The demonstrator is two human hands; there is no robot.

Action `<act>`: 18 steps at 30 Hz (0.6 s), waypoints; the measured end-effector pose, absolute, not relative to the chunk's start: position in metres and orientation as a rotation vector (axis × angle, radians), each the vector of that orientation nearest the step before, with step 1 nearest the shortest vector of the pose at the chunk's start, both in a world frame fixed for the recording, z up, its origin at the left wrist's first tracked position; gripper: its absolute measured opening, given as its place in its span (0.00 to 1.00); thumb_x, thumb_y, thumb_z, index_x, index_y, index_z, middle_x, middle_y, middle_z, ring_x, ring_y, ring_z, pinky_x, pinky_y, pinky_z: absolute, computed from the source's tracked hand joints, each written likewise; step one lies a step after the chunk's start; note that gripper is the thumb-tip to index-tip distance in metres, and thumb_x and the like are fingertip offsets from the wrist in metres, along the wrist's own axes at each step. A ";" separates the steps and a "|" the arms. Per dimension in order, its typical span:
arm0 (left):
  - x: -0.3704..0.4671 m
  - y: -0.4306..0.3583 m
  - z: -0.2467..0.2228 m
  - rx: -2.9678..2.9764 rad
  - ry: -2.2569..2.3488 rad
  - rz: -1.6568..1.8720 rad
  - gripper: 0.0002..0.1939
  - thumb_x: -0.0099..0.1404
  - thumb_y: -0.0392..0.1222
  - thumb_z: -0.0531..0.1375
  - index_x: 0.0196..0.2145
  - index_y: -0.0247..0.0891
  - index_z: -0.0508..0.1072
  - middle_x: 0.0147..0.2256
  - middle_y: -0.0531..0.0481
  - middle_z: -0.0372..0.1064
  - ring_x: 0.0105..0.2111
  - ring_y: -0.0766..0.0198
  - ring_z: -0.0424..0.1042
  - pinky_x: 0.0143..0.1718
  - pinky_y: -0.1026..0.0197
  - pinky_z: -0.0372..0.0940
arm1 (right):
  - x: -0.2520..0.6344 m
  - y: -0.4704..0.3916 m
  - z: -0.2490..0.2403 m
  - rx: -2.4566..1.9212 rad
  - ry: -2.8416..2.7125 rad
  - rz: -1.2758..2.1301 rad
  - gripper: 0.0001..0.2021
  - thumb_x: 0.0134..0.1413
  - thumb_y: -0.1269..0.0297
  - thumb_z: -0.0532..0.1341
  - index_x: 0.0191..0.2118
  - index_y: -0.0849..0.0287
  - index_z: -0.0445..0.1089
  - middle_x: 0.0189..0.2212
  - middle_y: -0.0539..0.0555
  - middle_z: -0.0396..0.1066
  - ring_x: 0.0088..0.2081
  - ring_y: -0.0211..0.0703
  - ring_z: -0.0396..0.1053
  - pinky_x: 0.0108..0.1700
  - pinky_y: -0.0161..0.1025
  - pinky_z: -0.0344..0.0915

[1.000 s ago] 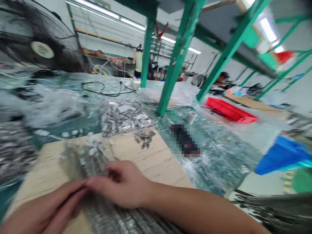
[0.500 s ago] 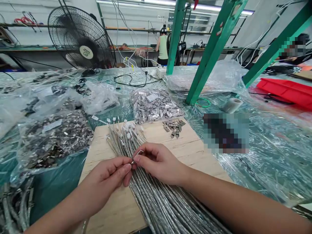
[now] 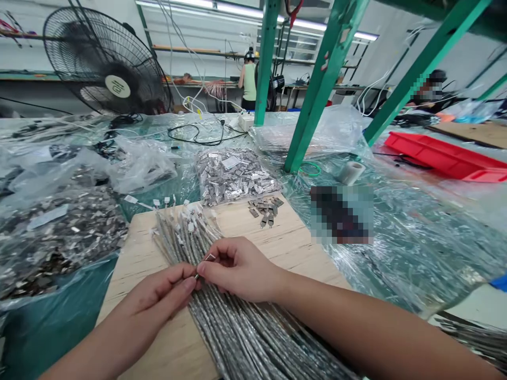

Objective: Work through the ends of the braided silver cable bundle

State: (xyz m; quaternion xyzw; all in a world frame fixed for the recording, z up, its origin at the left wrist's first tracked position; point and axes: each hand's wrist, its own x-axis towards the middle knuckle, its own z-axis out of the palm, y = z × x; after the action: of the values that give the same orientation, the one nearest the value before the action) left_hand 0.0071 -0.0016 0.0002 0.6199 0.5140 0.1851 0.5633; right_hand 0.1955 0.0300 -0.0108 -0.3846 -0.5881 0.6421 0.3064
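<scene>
Head camera is showing a small metal clip [image 3: 207, 258] being pinched between the fingertips of the right hand [image 3: 237, 269], with the left hand [image 3: 166, 287] meeting it thumb to forefinger, both closed around the tip of one cable just above the wooden board [image 3: 285, 243]. That cable is lying in a thick bundle of silver cables [image 3: 237, 327] running from the near edge of the board up to their white-tagged ends. Because the clip is tiny and both hands are gripping only with their fingertips, it is looking likely to slip and drop among the cables, where it would be hard to find. Neighbouring cable ends are crowding close, so the wrong one could get caught, or the bundle could get nudged out of line. A few loose clips [image 3: 264, 207] are lying near the far edge of the board, just in front of a clear bag of metal parts [image 3: 233, 174]; a sweeping wrist could scatter them onto the plastic sheet [image 3: 396, 248]. A bigger bag of parts [image 3: 59, 232] is sitting at the left, and a black fan [image 3: 105, 63] is standing behind
</scene>
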 end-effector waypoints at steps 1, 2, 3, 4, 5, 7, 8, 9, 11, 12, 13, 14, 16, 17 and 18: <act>0.007 -0.001 -0.001 1.485 1.225 0.427 0.18 0.68 0.57 0.50 0.37 0.40 0.68 0.32 0.52 0.64 0.35 0.62 0.64 0.37 0.65 0.62 | 0.196 0.030 -0.011 -1.021 -1.565 1.684 0.08 0.52 0.63 0.63 0.29 0.62 0.66 0.20 0.45 0.63 0.20 0.30 0.59 0.21 0.28 0.52; 0.007 -0.001 -0.001 1.515 1.233 0.416 0.18 0.68 0.57 0.50 0.39 0.41 0.68 0.33 0.52 0.66 0.37 0.61 0.66 0.39 0.64 0.62 | 0.196 0.030 -0.012 -1.023 -1.577 1.662 0.08 0.52 0.62 0.63 0.29 0.61 0.66 0.20 0.45 0.62 0.20 0.31 0.58 0.21 0.28 0.53; 0.008 -0.002 -0.002 1.550 1.243 0.406 0.17 0.68 0.57 0.49 0.40 0.42 0.68 0.34 0.52 0.67 0.39 0.60 0.66 0.41 0.64 0.63 | 0.197 0.029 -0.012 -1.022 -1.599 1.630 0.08 0.51 0.62 0.63 0.30 0.61 0.66 0.20 0.45 0.62 0.21 0.31 0.58 0.22 0.28 0.53; 0.008 -0.003 -0.003 1.595 1.261 0.402 0.17 0.68 0.57 0.49 0.42 0.43 0.67 0.35 0.52 0.68 0.39 0.60 0.67 0.41 0.64 0.63 | 0.197 0.028 -0.012 -1.020 -1.642 1.579 0.08 0.52 0.62 0.63 0.31 0.61 0.66 0.20 0.44 0.61 0.21 0.31 0.58 0.22 0.27 0.54; 0.009 -0.005 -0.004 1.652 1.287 0.405 0.16 0.68 0.57 0.49 0.43 0.44 0.67 0.35 0.53 0.68 0.39 0.60 0.68 0.41 0.65 0.64 | 0.198 0.027 -0.011 -1.015 -1.707 1.514 0.07 0.52 0.62 0.62 0.32 0.60 0.66 0.20 0.44 0.61 0.21 0.31 0.58 0.22 0.27 0.54; 0.011 -0.009 -0.007 1.786 1.344 0.433 0.16 0.68 0.56 0.49 0.41 0.44 0.67 0.35 0.53 0.70 0.37 0.61 0.69 0.39 0.66 0.65 | 0.201 0.024 -0.008 -0.996 -1.888 1.354 0.06 0.53 0.63 0.60 0.36 0.58 0.66 0.19 0.43 0.60 0.21 0.32 0.58 0.22 0.27 0.53; 0.011 -0.011 -0.009 1.850 1.366 0.455 0.16 0.68 0.56 0.48 0.39 0.44 0.67 0.35 0.53 0.70 0.36 0.61 0.69 0.38 0.67 0.65 | 0.202 0.022 -0.007 -0.988 -1.984 1.273 0.06 0.54 0.62 0.59 0.37 0.58 0.65 0.18 0.43 0.60 0.20 0.32 0.58 0.21 0.28 0.53; 0.011 -0.012 -0.011 1.906 1.380 0.475 0.16 0.68 0.56 0.47 0.38 0.44 0.67 0.35 0.53 0.71 0.36 0.62 0.70 0.38 0.67 0.66 | 0.203 0.021 -0.005 -0.980 -2.069 1.201 0.07 0.55 0.62 0.58 0.38 0.57 0.65 0.18 0.43 0.60 0.20 0.33 0.59 0.21 0.28 0.52; 0.007 -0.013 -0.015 2.002 1.384 0.501 0.16 0.68 0.55 0.47 0.38 0.44 0.67 0.36 0.52 0.73 0.37 0.61 0.71 0.38 0.68 0.67 | 0.205 0.020 -0.002 -0.970 -2.188 1.087 0.07 0.56 0.61 0.57 0.39 0.57 0.65 0.18 0.44 0.61 0.20 0.34 0.59 0.22 0.29 0.52; 0.005 -0.012 -0.017 2.052 1.378 0.504 0.15 0.68 0.54 0.48 0.39 0.44 0.68 0.37 0.52 0.73 0.38 0.61 0.72 0.38 0.68 0.68 | 0.206 0.020 0.000 -0.970 -2.226 1.040 0.08 0.57 0.61 0.56 0.40 0.57 0.65 0.19 0.44 0.62 0.21 0.35 0.60 0.23 0.30 0.53; 0.002 -0.011 -0.018 2.105 1.370 0.503 0.14 0.68 0.53 0.49 0.41 0.44 0.68 0.38 0.52 0.74 0.39 0.61 0.73 0.38 0.68 0.68 | 0.206 0.020 0.001 -0.970 -2.259 0.997 0.08 0.57 0.61 0.56 0.41 0.57 0.65 0.20 0.45 0.63 0.22 0.35 0.61 0.24 0.30 0.54; 0.000 -0.010 -0.020 2.158 1.364 0.498 0.14 0.68 0.52 0.49 0.43 0.44 0.68 0.39 0.52 0.74 0.40 0.61 0.74 0.39 0.68 0.69 | 0.207 0.020 0.002 -0.969 -2.290 0.949 0.09 0.58 0.62 0.55 0.43 0.56 0.65 0.21 0.45 0.64 0.23 0.36 0.62 0.25 0.31 0.55; -0.004 -0.007 -0.024 2.257 1.351 0.483 0.14 0.67 0.51 0.51 0.47 0.45 0.68 0.41 0.52 0.75 0.41 0.61 0.75 0.40 0.69 0.70 | 0.207 0.020 0.004 -0.968 -2.351 0.850 0.10 0.59 0.62 0.54 0.45 0.57 0.64 0.24 0.48 0.68 0.25 0.39 0.65 0.27 0.32 0.57; -0.004 -0.007 -0.026 2.299 1.368 0.515 0.15 0.67 0.50 0.51 0.48 0.46 0.68 0.42 0.52 0.75 0.42 0.61 0.75 0.40 0.69 0.70 | 0.208 0.020 0.004 -0.966 -2.378 0.808 0.10 0.59 0.61 0.54 0.45 0.57 0.64 0.26 0.49 0.69 0.27 0.40 0.67 0.28 0.33 0.57; -0.004 -0.007 -0.028 2.334 1.403 0.576 0.15 0.67 0.51 0.51 0.48 0.46 0.69 0.42 0.53 0.76 0.42 0.61 0.75 0.41 0.69 0.70 | 0.208 0.020 0.004 -0.964 -2.401 0.773 0.11 0.60 0.61 0.53 0.46 0.57 0.64 0.29 0.50 0.71 0.28 0.41 0.68 0.28 0.34 0.58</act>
State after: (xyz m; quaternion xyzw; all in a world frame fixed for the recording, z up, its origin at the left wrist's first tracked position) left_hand -0.0039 -0.0070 -0.0282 0.8252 0.4960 0.2035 0.1779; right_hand 0.2077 0.0201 0.0043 -0.3484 -0.8675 0.2794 0.2190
